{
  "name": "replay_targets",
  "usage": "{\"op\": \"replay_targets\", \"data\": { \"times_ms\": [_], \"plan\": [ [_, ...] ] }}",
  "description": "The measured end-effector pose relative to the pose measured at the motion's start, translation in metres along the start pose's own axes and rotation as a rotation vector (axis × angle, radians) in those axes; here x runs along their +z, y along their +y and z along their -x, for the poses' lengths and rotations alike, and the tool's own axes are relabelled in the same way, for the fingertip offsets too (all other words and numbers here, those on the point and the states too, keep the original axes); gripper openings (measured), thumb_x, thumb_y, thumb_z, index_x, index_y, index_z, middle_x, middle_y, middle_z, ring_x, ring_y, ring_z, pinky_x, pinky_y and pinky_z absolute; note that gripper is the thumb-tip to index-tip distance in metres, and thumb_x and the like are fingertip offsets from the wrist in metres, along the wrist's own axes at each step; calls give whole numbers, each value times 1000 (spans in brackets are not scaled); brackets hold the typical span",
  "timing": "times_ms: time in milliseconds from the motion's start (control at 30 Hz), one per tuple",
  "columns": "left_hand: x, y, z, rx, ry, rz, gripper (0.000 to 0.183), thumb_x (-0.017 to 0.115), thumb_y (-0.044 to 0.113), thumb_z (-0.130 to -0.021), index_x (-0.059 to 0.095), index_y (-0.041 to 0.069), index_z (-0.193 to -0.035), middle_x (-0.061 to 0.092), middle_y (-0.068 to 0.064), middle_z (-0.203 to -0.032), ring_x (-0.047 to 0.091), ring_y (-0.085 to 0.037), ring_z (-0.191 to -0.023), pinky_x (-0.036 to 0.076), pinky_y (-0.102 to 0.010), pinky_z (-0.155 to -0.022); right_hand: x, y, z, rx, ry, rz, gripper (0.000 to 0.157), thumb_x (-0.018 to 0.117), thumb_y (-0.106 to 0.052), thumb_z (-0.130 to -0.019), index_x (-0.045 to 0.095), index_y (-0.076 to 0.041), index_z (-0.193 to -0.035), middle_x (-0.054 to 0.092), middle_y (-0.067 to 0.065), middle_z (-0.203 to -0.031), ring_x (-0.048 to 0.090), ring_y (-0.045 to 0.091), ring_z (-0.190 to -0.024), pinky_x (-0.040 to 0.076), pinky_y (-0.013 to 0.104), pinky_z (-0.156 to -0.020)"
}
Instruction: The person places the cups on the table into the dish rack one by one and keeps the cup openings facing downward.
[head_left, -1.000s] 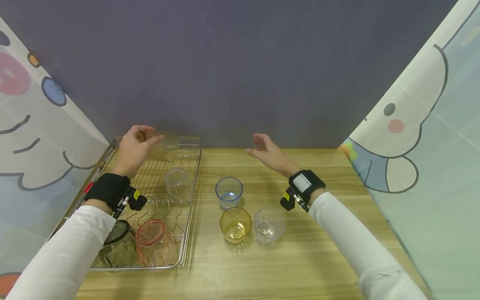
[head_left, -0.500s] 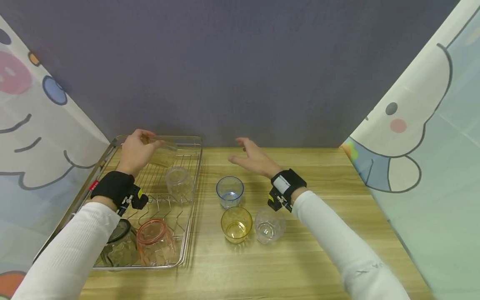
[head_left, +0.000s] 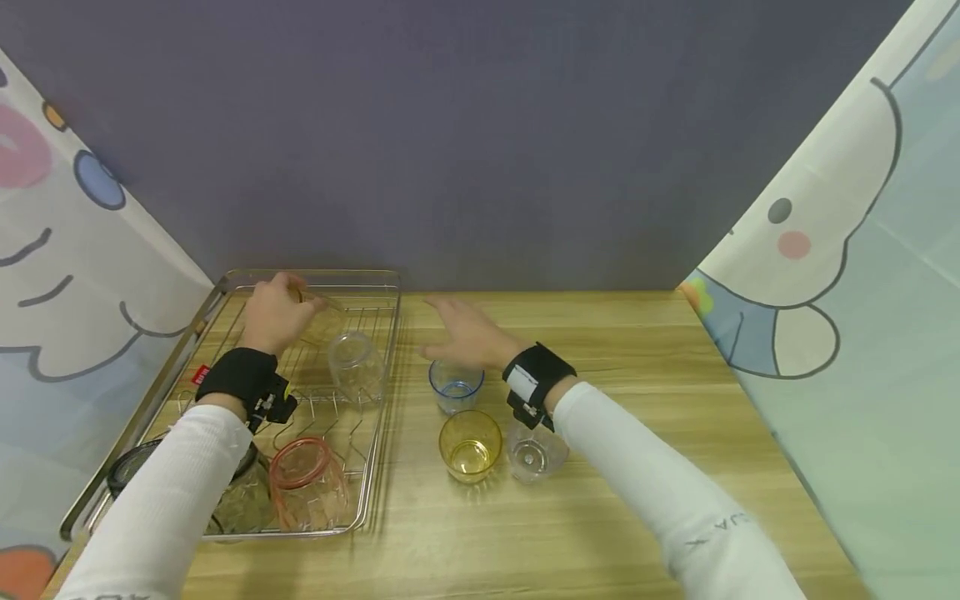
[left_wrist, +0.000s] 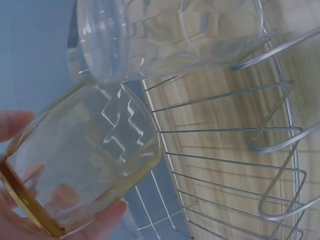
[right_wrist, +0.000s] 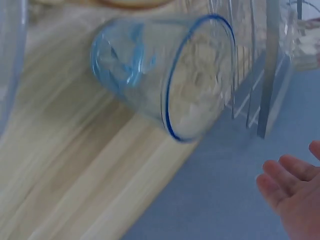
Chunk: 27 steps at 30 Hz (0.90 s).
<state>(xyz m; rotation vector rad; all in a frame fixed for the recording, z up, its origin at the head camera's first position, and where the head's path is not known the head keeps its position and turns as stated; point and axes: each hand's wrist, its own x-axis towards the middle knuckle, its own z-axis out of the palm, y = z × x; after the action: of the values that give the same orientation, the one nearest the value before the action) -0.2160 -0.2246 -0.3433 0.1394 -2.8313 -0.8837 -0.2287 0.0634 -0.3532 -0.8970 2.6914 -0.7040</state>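
My left hand (head_left: pixel 276 318) grips a pale amber glass (left_wrist: pixel 90 150) by its end with the darker amber band, low over the back of the wire dish rack (head_left: pixel 397 329). Just in front of that glass, in the rack, a clear glass (head_left: pixel 356 367) stands upside down. My right hand (head_left: pixel 465 335) holds nothing. Its fingers are spread and relaxed, and in the head view it overlaps the far rim of a blue-rimmed glass (head_left: pixel 456 393). This glass stands upright on the wooden table, right of the rack.
A yellow glass (head_left: pixel 471 448) and a clear glass (head_left: pixel 534 457) stand upright in front of the blue-rimmed one. A pink glass (head_left: pixel 309 487) and dark glasses (head_left: pixel 243 500), partly behind my left sleeve, occupy the rack's front. A grey wall (head_left: pixel 480 150) closes off the back.
My right hand has moved left, from right of the glasses to the blue-rimmed glass. My left hand has lowered the amber glass toward the rack.
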Motion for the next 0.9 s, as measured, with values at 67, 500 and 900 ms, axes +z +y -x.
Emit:
{"op": "replay_targets", "data": {
  "times_ms": [67, 500, 900],
  "plan": [
    [4, -1, -1, 2, -2, -14, 53, 58, 29, -96, 48, -7, -133, 51, -33, -117, 40, -53, -120, 37, -64, -93, 6, -2, -1, -6, -9, -14, 83, 61, -44, -93, 20, -10, -158, 26, 15, -162, 26, 32, -150, 25, 45, -124],
    [20, -8, 4, -15, -65, -97, 50, 60, 27, -94, 50, -7, -130, 43, -41, -131, 32, -60, -127, 28, -71, -105, 41, -26, 11, 39, -119, -283, 88, 55, -51, -97, 10, -9, -159, 9, 12, -167, 13, 27, -155, 17, 47, -125],
    [24, -27, 6, -3, -205, -219, 51, 61, 29, -93, 54, -8, -127, 49, -39, -125, 42, -58, -118, 40, -68, -94, 59, -40, 18, 133, -278, -412, 92, 33, -71, -96, 3, -11, -160, 5, 12, -167, 10, 29, -155, 15, 53, -124]
  ]
}}
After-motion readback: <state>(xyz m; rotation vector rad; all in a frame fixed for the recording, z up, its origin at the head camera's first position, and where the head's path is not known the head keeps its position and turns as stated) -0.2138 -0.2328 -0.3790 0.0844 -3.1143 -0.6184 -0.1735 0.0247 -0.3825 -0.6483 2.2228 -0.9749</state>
